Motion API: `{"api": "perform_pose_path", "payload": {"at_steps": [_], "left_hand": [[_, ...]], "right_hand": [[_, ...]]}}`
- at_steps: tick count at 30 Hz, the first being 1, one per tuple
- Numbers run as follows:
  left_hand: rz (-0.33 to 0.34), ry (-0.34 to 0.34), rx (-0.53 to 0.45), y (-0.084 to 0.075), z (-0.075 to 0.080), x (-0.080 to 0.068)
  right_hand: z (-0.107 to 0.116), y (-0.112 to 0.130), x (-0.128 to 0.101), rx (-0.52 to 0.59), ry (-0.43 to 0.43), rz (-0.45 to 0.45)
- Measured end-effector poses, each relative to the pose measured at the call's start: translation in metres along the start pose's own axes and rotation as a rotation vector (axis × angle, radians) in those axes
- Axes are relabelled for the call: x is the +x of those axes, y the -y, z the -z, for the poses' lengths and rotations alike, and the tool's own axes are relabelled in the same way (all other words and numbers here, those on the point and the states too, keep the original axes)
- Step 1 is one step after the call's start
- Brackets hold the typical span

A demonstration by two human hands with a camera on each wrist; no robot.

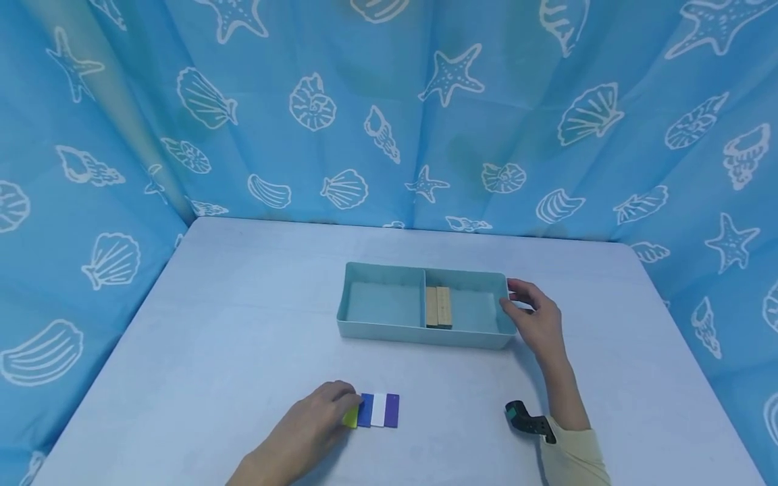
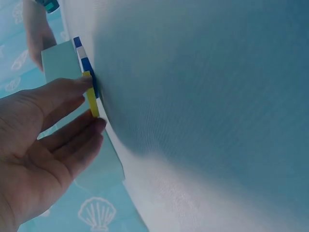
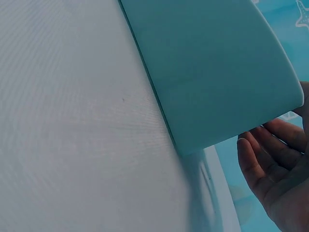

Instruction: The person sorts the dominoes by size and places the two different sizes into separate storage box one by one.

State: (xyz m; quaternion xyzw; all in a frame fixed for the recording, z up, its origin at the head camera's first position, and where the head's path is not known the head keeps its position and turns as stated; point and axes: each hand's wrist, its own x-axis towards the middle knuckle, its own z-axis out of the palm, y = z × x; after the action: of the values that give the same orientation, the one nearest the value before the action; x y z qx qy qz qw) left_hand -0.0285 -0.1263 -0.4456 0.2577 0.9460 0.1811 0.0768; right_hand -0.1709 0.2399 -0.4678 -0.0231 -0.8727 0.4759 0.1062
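Observation:
My left hand (image 1: pixel 313 422) pinches a flat yellow block (image 2: pixel 91 99) between thumb and fingers, at the left end of a short row. Beside it on the table lie a blue block (image 1: pixel 365 410), a white block (image 1: pixel 378 410) and a purple block (image 1: pixel 392 410), side by side. My right hand (image 1: pixel 537 320) grips the right end of a pale teal tray (image 1: pixel 419 334), thumb over the rim and fingers against the outer end wall. Two light wooden blocks (image 1: pixel 439 307) stand together in the tray's right compartment, against the divider.
A white cloth (image 1: pixel 182 378) covers the table. Blue curtains (image 1: pixel 389 101) with white shell prints hang behind it and along both sides. A small black device (image 1: pixel 527 422) sits at the right wrist, by the light sleeve (image 1: pixel 571 455).

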Motion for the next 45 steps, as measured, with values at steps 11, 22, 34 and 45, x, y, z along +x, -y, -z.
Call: {"api": "perform_pose_path", "payload": {"at_steps": [11,22,34,45], "left_hand": [[-0.074,-0.114,-0.037,0.004,0.005,-0.004],[-0.067,-0.126,-0.044,0.004,0.009,-0.001],[-0.090,-0.181,-0.024,-0.003,0.021,0.009],[-0.150,-0.274,-0.002,-0.009,0.032,0.025]], "right_hand": [[-0.005,0.003,0.000,0.088,-0.055,-0.051],[-0.011,-0.001,-0.002,0.133,-0.099,-0.053],[-0.013,-0.003,-0.002,0.178,-0.117,-0.090],[-0.012,-0.002,-0.002,0.172,-0.110,-0.094]]}}
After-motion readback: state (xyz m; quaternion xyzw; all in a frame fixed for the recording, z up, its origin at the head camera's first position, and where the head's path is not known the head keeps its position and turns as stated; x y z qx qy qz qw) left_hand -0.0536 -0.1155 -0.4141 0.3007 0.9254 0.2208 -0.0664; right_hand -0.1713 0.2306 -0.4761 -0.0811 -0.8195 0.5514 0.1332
